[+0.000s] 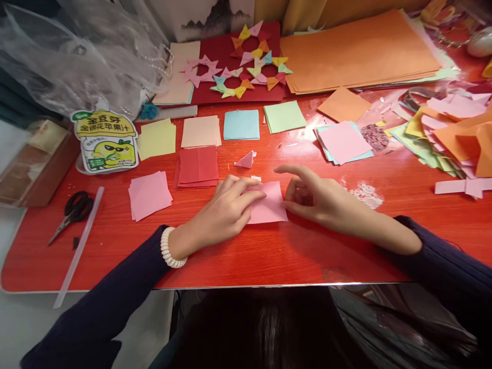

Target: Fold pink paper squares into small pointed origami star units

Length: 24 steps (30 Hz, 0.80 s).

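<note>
A pink sheet of paper, wider than deep, lies on the red table in front of me. My left hand rests over its left part with the fingers stretched flat on it, covering that end. At the sheet's right edge is my right hand, index finger and thumb held apart and the other fingers curled in. Nothing shows between that finger and thumb. Just beyond the sheet sits a small folded pink paper piece. Whether the sheet is folded in two, I cannot tell.
Stacks of yellow, red, blue and pink squares surround the work area. Scissors and a translucent strip lie left. Folded paper rings are behind; paper scraps heap at right.
</note>
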{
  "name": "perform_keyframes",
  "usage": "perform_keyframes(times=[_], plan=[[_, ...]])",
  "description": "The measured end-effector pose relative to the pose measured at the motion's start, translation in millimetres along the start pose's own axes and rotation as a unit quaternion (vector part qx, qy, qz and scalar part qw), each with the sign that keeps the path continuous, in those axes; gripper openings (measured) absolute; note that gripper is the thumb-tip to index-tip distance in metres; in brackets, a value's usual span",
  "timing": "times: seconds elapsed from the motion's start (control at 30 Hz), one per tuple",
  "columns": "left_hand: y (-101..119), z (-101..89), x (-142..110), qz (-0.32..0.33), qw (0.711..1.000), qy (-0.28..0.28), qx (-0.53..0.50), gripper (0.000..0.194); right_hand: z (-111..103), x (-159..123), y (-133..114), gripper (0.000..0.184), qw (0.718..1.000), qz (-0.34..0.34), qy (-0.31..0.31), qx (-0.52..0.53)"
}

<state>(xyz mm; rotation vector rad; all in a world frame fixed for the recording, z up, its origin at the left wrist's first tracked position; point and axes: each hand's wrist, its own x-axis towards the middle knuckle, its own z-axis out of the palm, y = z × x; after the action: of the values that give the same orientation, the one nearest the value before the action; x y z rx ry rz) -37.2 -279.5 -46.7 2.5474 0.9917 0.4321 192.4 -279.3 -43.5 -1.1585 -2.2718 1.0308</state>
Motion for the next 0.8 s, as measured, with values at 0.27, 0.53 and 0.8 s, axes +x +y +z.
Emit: perform_keyframes(times=[0.27, 0.53, 0.8], plan=[[-11, -3.3, 0, 0.039, 0.998, -0.022, 0.054, 0.029, -9, -4, 11, 0.035, 0.975, -0.164, -0.060, -0.136], [-13, -0.5, -1, 0.054, 0.996, -0.033, 0.057, 0.029, 1, 0, 8, 0.024, 0.977, -0.180, -0.058, -0.094], [-8, -9.4, 1, 0.056, 0.998, -0.018, 0.007, 0.027, 4, 4, -2, 0.015, 0.996, -0.084, -0.031, -0.013]])
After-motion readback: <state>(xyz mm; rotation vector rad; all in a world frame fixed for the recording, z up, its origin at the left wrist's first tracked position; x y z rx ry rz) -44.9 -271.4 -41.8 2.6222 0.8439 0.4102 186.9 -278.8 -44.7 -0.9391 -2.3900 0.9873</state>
